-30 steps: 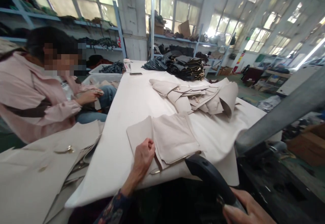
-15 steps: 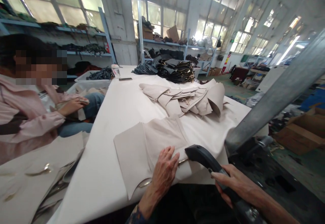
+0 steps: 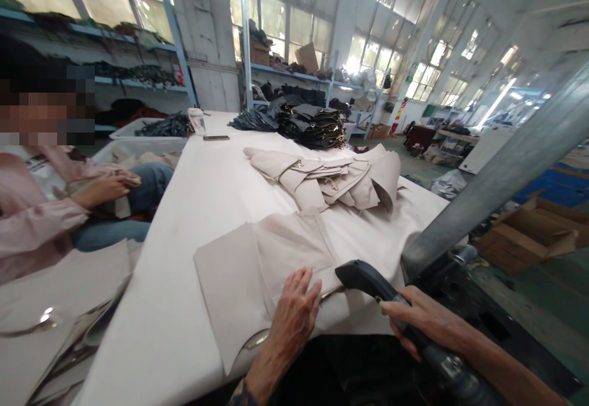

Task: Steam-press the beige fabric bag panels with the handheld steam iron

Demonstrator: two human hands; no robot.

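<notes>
On the near part of the white table lies a beige, leather-like piece [image 3: 227, 280] with a seam across it. A metal zipper [image 3: 257, 339] runs along its near edge, partly hidden by my hand. My left hand [image 3: 297, 308] rests flat on the piece, fingers stretched out and slightly apart. In my right hand [image 3: 414, 317] is a black curved nozzle [image 3: 363, 274], like a vacuum hose handle, with the fingers wrapped round its grip. The nozzle's tip is at the right end of the piece, close to the zipper; whether it touches cannot be made out.
Further back on the white table [image 3: 184, 210] are a heap of beige pieces [image 3: 322, 179], a dark stack [image 3: 313, 124], a phone [image 3: 216, 138] and a cup [image 3: 197, 122]. A grey metal post [image 3: 483, 179] slants at right. Another person [image 3: 50, 210] sits at left, beside more beige pieces [image 3: 78, 289].
The camera view has shifted a little, so most things appear further left. Both hands keep nearly the same place on the piece and nozzle; the nozzle tip sits about where it was.
</notes>
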